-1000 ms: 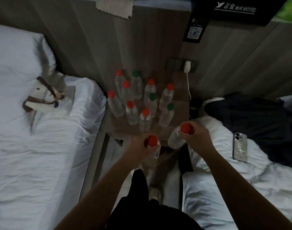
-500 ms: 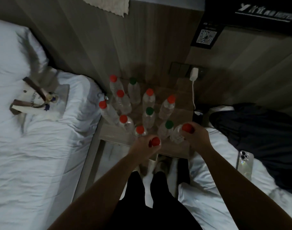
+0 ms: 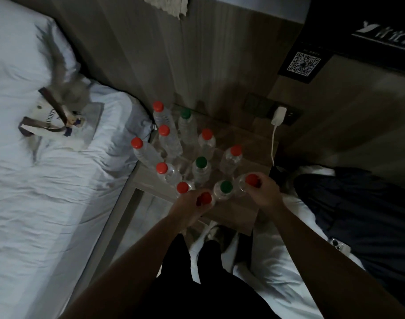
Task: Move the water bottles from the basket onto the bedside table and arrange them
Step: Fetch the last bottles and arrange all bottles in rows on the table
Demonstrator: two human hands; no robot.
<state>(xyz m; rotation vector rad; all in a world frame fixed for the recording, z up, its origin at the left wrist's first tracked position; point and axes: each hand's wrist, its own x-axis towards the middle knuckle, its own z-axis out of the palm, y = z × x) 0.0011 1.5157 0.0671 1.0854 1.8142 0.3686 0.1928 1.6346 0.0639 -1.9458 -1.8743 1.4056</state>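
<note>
Placement step: at lower centre, two clear plastic red-capped water bottles [image 3: 251, 183] are held near their caps, fingers of the left hand [image 3: 190, 209] and right hand [image 3: 264, 193] apparently curled around them, over the wooden bedside table [image 3: 233, 214]. Upright release beside the standing bottles [image 3: 201, 168] is called for next.

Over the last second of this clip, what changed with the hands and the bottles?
Both hands carried their clear plastic red-capped bottles forward over the wooden bedside table. The left hand brought its bottle to the front row; the right hand set its bottle beside the green-capped one. Neither grip has let go. The ten standing bottles stayed put.
</note>
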